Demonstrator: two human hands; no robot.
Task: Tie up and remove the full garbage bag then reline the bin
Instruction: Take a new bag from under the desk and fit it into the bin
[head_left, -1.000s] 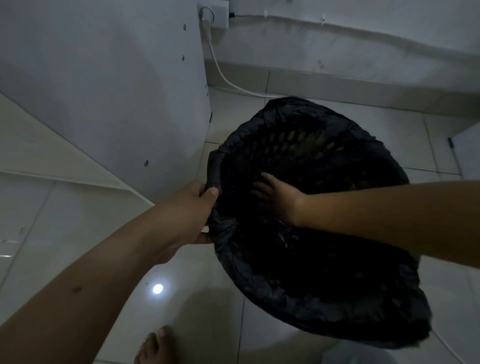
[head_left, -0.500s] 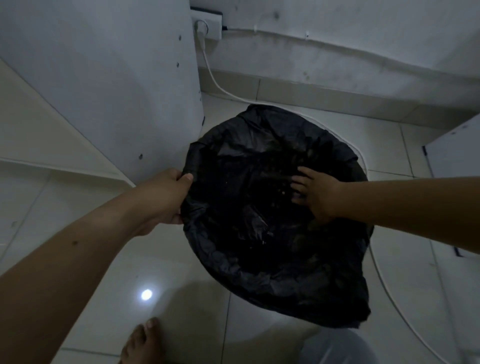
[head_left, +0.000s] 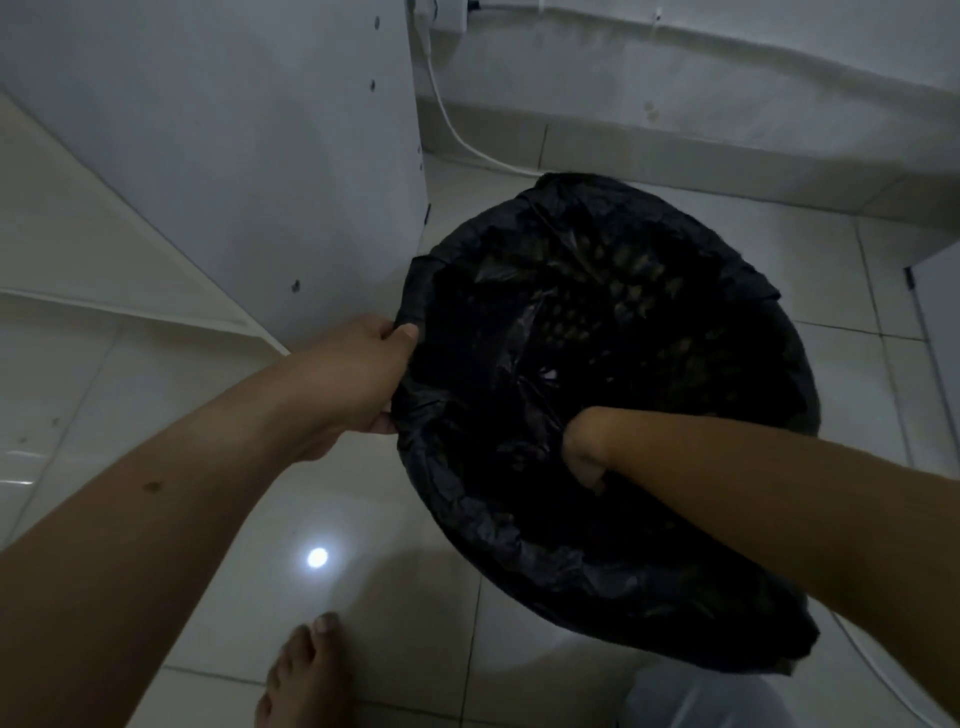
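the left hand (head_left: 358, 374) is pinching the thin, slippery black liner (head_left: 498, 525) at the bin (head_left: 613, 312) rim on the floor, while the right hand (head_left: 584, 449), grip hidden, is pressing inside.

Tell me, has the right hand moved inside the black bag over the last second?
Yes. The right hand has slid from the bag's far side to the near rim of the black garbage bag, away from the white cable, and plunged deeper.
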